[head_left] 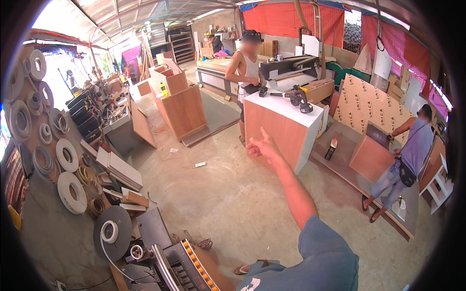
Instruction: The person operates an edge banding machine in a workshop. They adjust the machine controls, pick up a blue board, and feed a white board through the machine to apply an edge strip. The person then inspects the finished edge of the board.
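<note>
My bare right hand [264, 148] reaches forward with its index finger extended, thumb apart and other fingers partly curled, holding nothing. It appears in front of a wood-faced cabinet [276, 121] with a white top; whether it touches cannot be told. Cordless power tools [298, 102] lie on that top. My left hand is not in view. Below left of my arm is a machine [170, 264] with a row of orange rollers, beside a dark disc [114, 218] carrying a white tape coil.
A co-worker [238, 68] stands behind the cabinet; another [410, 145] stands right by a wooden box [369, 157] on a low platform [330, 169]. Wooden cabinets [182, 114] stand back left, edging rolls [65, 155] hang left, and concrete floor [204, 184] runs between.
</note>
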Available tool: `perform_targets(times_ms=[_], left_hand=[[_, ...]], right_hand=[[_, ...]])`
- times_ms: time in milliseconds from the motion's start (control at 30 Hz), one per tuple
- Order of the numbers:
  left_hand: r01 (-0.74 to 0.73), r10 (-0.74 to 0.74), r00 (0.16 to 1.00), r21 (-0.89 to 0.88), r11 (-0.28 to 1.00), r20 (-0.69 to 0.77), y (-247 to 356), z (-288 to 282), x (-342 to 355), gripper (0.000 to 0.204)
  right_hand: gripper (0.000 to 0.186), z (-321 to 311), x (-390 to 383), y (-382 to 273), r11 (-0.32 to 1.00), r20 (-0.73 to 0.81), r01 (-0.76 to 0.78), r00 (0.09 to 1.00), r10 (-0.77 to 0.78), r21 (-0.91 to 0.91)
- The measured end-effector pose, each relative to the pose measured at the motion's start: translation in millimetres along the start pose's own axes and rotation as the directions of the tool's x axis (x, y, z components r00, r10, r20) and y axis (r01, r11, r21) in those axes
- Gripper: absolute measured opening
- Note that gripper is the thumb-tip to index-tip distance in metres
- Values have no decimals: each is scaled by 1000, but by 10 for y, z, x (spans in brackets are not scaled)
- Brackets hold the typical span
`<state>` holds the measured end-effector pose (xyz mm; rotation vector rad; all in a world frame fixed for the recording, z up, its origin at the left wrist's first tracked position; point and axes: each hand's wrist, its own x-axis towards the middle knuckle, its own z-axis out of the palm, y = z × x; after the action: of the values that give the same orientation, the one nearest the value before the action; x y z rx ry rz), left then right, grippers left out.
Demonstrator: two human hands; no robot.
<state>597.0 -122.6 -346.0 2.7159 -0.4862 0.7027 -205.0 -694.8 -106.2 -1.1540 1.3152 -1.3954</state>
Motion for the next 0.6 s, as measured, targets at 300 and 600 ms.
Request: perform_targets(times_ms=[300,600], left_hand=[[48,-50,999,-73,996,-16,-134,108,59,23],[225,-219,974,-114,968,67,233,-140,-19,14]], right_hand=[[92,189,33,389,999,42,-34,998,35,-23],[78,950,303,1285,966,361,-134,909,209,-221]])
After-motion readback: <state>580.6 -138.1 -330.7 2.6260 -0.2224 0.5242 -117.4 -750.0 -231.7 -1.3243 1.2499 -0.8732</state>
